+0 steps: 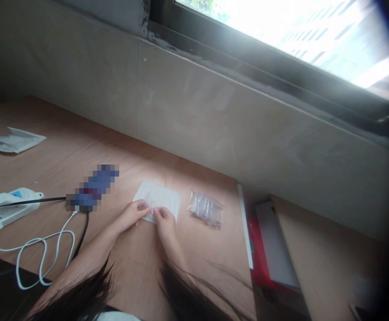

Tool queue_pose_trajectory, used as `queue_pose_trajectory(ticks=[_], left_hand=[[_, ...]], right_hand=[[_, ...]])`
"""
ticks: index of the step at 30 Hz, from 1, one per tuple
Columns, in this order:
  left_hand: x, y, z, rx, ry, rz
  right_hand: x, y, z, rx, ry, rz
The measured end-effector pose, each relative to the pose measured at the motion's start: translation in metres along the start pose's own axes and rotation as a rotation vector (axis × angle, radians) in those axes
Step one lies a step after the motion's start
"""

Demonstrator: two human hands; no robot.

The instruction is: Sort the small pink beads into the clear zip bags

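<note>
My left hand [134, 215] and my right hand [165, 221] meet over a white sheet [163, 191] on the desk. Thumb and fingers of each hand are pinched together, the fingertips close to each other. Between them is a tiny pale, shiny thing [152, 211], too small to name. To the right of my right hand lies a clear plastic bag [206, 208] with several slim pieces inside; I cannot make out what they are.
Left of my hands a blurred-out blue device [97, 186] lies on the wooden desk [130, 154] with cables plugged in. A white power strip [10, 209], a looped white cable [40, 263] and a crumpled white packet [14, 141] are further left. Wall and window stand behind.
</note>
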State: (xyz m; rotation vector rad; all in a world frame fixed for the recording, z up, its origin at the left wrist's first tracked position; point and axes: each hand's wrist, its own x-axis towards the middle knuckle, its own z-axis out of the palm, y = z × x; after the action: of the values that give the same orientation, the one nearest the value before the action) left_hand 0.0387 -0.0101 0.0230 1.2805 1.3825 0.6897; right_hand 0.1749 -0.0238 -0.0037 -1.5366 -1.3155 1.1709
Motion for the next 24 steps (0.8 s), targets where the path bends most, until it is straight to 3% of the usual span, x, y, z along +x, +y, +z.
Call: queue_pose_trajectory(ticks=[7, 24], left_hand=[[-0.002, 0.001, -0.002, -0.038, -0.007, -0.023], [-0.002, 0.001, -0.002, -0.061, -0.038, 0.022]], right_hand=[[0.003, 0.005, 0.001, -0.023, -0.012, 0.020], [-0.003, -0.011, -0.004, 0.167, -0.023, 0.069]])
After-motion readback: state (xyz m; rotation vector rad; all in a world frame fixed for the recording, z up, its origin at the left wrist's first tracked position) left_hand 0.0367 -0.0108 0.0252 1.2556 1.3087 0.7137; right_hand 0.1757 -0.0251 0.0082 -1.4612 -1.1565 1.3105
